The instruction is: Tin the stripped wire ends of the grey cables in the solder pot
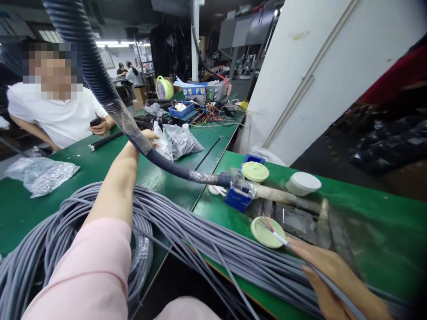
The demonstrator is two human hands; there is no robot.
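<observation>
My right hand [340, 275] is closed around a grey cable [280, 238] at the lower right. Its stripped end fans out into thin red, dark and pale wires, which show over a pale green round lid [262, 235]. My left arm stretches far across the green table. At its end my left hand [149, 134], partly behind a hose, has its fingers closed at the edge of a clear plastic bag [185, 140] of small dark parts. A thick bundle of grey cables [187, 224] lies across the table under my left arm.
A dark corrugated hose [167, 164] hangs across the view to a blue block [238, 198]. Another pale green lid [255, 171] and a white tub [303, 183] stand nearby. A bag of small metal parts [53, 175] lies left. A person [56, 106] holding a phone sits opposite.
</observation>
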